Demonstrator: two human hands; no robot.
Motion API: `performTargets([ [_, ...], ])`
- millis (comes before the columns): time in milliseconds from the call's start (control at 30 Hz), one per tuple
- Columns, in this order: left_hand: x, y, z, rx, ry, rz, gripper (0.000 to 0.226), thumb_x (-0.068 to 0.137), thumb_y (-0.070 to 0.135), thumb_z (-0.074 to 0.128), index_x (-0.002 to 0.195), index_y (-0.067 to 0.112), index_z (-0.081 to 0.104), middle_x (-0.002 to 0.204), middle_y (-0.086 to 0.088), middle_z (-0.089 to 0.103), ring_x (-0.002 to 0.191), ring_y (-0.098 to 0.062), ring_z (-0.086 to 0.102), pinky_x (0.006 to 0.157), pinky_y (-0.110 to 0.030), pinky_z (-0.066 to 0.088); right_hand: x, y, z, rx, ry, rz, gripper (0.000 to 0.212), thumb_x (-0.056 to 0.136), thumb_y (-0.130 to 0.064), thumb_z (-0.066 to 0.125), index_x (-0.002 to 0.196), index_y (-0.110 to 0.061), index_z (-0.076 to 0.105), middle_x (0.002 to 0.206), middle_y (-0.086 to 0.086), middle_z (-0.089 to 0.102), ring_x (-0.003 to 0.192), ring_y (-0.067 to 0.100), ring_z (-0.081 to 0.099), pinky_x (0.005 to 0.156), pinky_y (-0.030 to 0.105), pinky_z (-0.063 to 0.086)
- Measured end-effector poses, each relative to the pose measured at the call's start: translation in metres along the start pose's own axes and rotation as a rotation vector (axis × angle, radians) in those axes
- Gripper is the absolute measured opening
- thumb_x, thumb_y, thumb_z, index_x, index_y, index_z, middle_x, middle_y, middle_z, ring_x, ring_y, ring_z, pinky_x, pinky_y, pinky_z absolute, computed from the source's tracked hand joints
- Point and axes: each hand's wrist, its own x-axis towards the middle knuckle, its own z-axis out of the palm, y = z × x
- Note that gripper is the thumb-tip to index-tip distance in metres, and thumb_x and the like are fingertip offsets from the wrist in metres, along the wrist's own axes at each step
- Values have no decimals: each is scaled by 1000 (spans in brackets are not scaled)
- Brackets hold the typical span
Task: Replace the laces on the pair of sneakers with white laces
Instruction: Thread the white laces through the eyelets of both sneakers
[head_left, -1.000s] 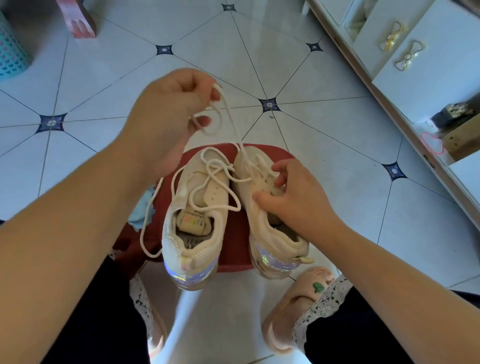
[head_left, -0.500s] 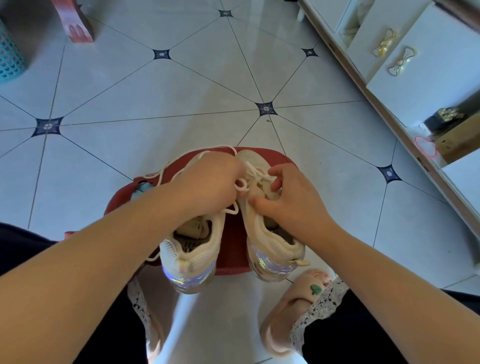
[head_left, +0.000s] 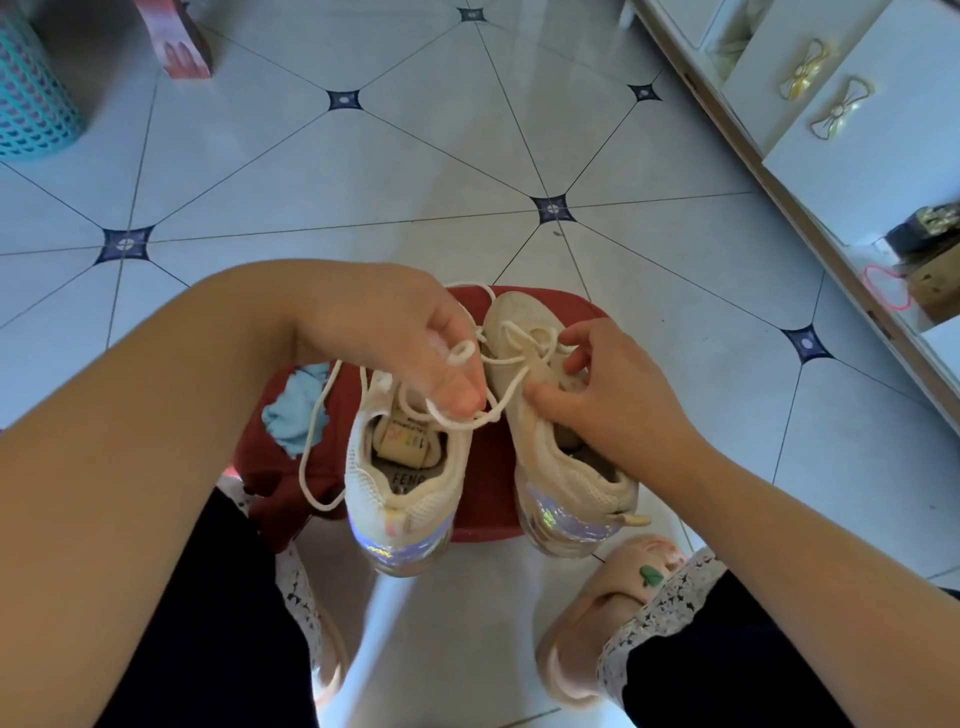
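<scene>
Two cream sneakers with iridescent heels stand side by side on a dark red stool (head_left: 483, 499). The left sneaker (head_left: 402, 493) carries a loose white lace (head_left: 317, 441) that trails off its left side. My left hand (head_left: 395, 343) hovers over that shoe's front and pinches a white lace that runs across to the right sneaker (head_left: 550, 441). My right hand (head_left: 608, 395) grips the right sneaker's upper, thumb on the inner side and fingers over the laced part. The left sneaker's toe is hidden under my left hand.
A light blue cloth (head_left: 296, 410) lies on the stool's left side. Tiled floor surrounds the stool. My pink slippers (head_left: 602, 613) sit just below it. A teal basket (head_left: 31, 93) stands far left, a white cabinet (head_left: 831, 130) along the right.
My left hand came down from above the shoes, where it held the lace high, to just over the left sneaker, and then shifted slightly toward me. The right hand stayed on the right sneaker.
</scene>
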Motion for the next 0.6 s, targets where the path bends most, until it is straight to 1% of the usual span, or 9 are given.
performTargets([
  [100,-5,4,-1,-163,-48,1,27,69,45,72,82,21,72,87,-2,73,69,-10,67,65,-17,52,0,-2,-1,-20,-7,-26,55,72,-40,69,118,-22,46,97,-8,51,83,8,49,61,18,35],
  [200,-5,5,-1,-226,78,-86,34,81,43,57,88,11,67,85,-8,72,53,-14,64,47,-17,48,2,-9,-8,-37,-12,-52,54,73,-33,69,121,-25,46,100,-8,49,83,4,47,67,21,37],
  [300,-3,4,1,-88,195,-163,20,92,22,51,87,9,64,76,-5,73,38,-10,52,37,-14,39,3,-21,-16,-64,86,-184,38,76,-21,64,112,-32,55,96,-13,47,82,0,46,76,17,40],
  [367,-2,5,2,25,222,-207,16,92,18,51,84,13,64,71,0,73,33,-7,44,36,-13,35,3,-32,-17,-23,120,-283,22,79,-23,63,99,-30,65,88,-17,51,84,0,45,77,9,34],
  [400,-1,5,2,55,240,-222,15,91,18,53,83,14,64,68,1,72,32,-6,41,35,-12,34,2,-38,-17,-4,89,-327,16,79,-27,62,93,-28,70,86,-19,54,85,0,47,78,9,34],
  [433,0,5,2,72,268,-229,14,90,18,54,82,14,64,65,2,72,31,-5,40,35,-12,33,2,-43,-15,-25,25,-361,16,78,-34,62,89,-28,72,85,-18,59,88,2,50,82,14,37],
  [500,1,5,1,74,357,-219,13,89,21,56,81,15,65,59,4,70,30,-3,40,34,-9,32,-1,-49,-9,-228,-152,-395,19,79,-44,61,89,-31,72,88,-10,65,94,12,54,88,34,42],
  [567,3,4,2,24,433,-187,13,88,21,57,81,14,65,54,5,67,29,-1,38,32,-8,30,-3,-49,-3,-437,-208,-441,16,81,-41,60,85,-30,71,86,-8,64,92,16,53,86,38,42],
  [600,3,4,2,-1,453,-169,12,88,21,58,81,13,64,54,5,66,28,-1,37,32,-9,29,-3,-49,-4,-436,-186,-458,15,83,-35,58,81,-27,70,82,-8,64,88,15,53,83,37,44],
])
